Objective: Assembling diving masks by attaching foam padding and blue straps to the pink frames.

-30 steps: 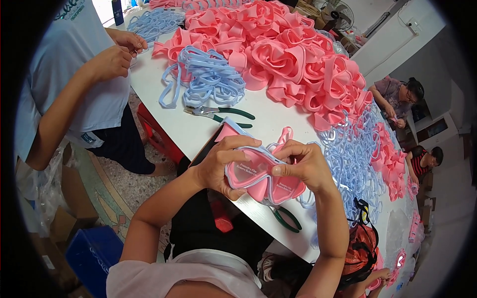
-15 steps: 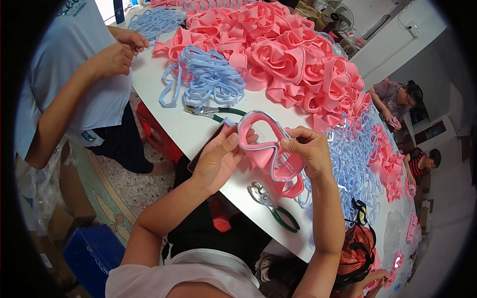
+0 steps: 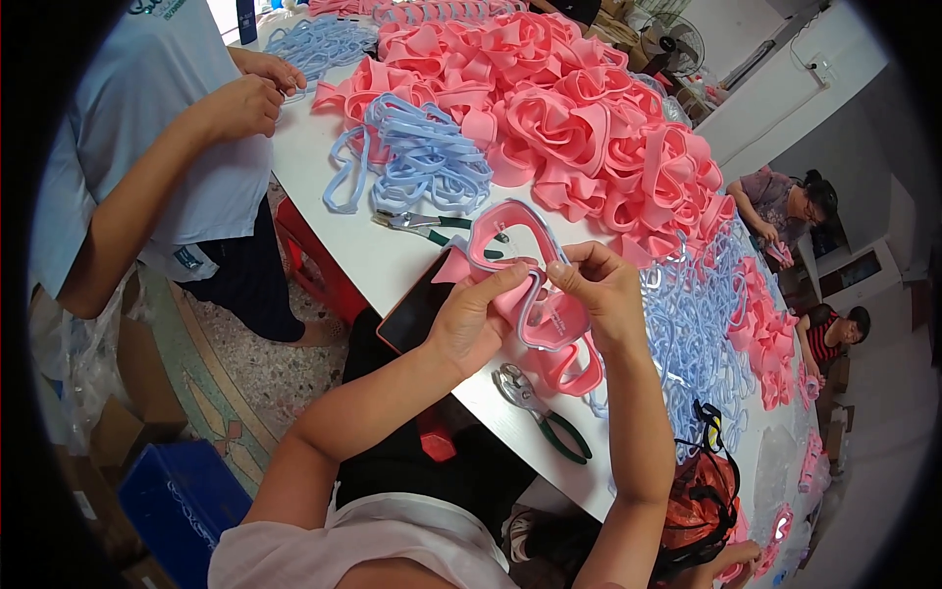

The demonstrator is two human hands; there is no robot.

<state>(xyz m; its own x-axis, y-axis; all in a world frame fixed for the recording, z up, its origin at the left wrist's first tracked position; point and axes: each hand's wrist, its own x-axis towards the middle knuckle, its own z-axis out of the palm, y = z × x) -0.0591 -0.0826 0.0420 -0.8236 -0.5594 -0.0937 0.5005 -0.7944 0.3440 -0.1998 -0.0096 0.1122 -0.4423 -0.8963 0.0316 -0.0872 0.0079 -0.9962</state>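
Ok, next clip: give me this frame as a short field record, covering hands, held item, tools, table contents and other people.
left hand: left hand grips the pink mask skirt from the near side
right hand: right hand pinches the skirt's upper edge
tools: green-handled pliers lie on the white table below the hands; a second pair lies beyond them
table contents: pink skirt pile, blue strap heap
others: a person in a light blue shirt stands at left
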